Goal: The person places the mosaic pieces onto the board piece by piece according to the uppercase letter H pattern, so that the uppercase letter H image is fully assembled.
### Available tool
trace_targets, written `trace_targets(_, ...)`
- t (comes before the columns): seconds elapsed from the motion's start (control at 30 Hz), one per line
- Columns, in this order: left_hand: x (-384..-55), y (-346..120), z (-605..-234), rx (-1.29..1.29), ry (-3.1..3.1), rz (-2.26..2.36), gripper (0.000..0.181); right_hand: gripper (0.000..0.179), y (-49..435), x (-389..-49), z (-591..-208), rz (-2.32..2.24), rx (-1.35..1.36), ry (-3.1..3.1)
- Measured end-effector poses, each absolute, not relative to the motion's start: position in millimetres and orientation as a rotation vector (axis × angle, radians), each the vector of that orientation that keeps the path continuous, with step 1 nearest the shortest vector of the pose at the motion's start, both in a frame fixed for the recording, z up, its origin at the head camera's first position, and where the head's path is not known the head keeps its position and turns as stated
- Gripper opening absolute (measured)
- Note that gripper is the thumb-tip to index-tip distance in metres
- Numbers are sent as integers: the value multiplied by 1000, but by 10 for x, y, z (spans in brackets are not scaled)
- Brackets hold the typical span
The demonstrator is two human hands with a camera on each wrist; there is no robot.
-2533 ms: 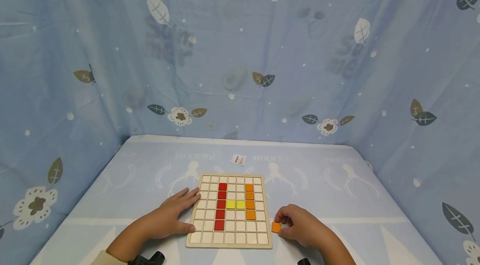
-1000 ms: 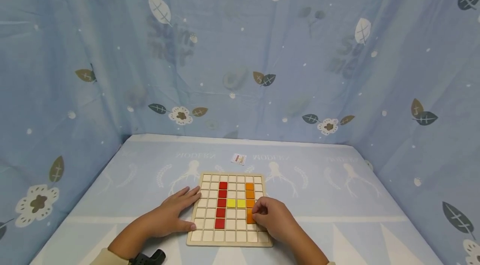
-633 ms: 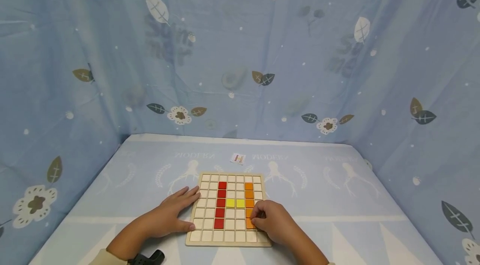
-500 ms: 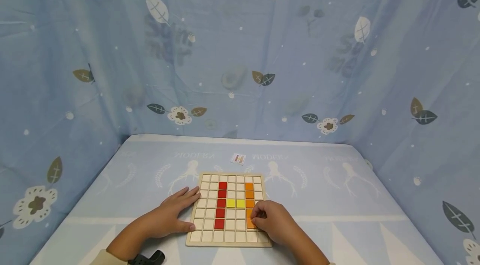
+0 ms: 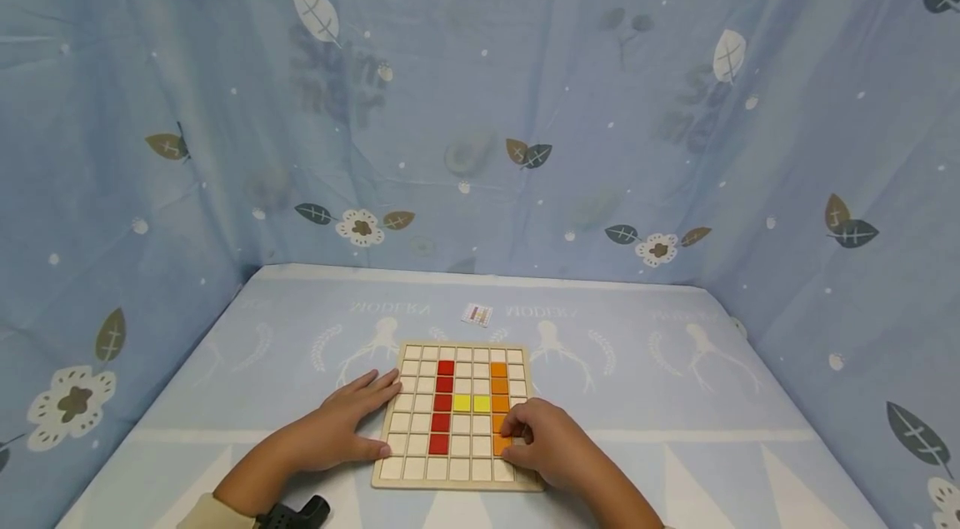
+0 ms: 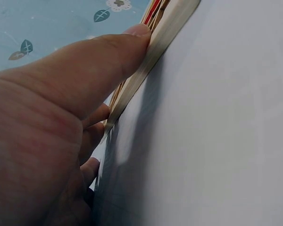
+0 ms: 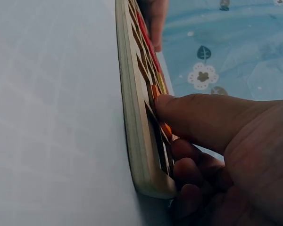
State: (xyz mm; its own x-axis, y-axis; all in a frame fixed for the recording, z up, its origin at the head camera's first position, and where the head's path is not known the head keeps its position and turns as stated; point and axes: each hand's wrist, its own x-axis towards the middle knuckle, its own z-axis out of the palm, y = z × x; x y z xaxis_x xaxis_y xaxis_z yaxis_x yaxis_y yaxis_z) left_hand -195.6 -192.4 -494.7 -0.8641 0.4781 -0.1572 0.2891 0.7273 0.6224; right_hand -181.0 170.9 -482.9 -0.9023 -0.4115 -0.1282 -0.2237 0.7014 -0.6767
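A light wooden grid board (image 5: 456, 486) lies on the table, with a column of red tiles (image 5: 442, 402), two yellow tiles (image 5: 472, 403) and a column of orange tiles (image 5: 498, 386) in its cells. My right hand (image 5: 546, 444) is at the lowest orange tile (image 5: 501, 446), which lies at its cell in line with the others. Thumb and curled index finger are at this tile, partly covering it; in the right wrist view the thumb touches the orange. My left hand (image 5: 341, 427) rests along the board's left edge, fingers and thumb spread, fingertips on the frame.
A small card (image 5: 477, 314) printed with a coloured pattern lies behind the board. The table (image 5: 637, 362) wears a pale blue patterned cloth, and blue floral curtains (image 5: 480, 96) enclose its back and sides. A black wrist strap (image 5: 294, 514) is on the left wrist.
My right hand has brought the orange tile from right of the board to the bottom of the orange column. Most recently its thumb and index finger moved slightly apart. My left hand stays put.
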Motion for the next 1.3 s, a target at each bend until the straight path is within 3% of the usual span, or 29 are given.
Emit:
trace_targets(0.8,-1947,-1954,-4955,632,2623,883,99,16,1717,-1789,-4848,-1006,-487,2660)
trace_targets(1.3,-1928,-1926,-4966,602,2595,911,97,6,1812,-1799,-4812,-1078,-496,2630)
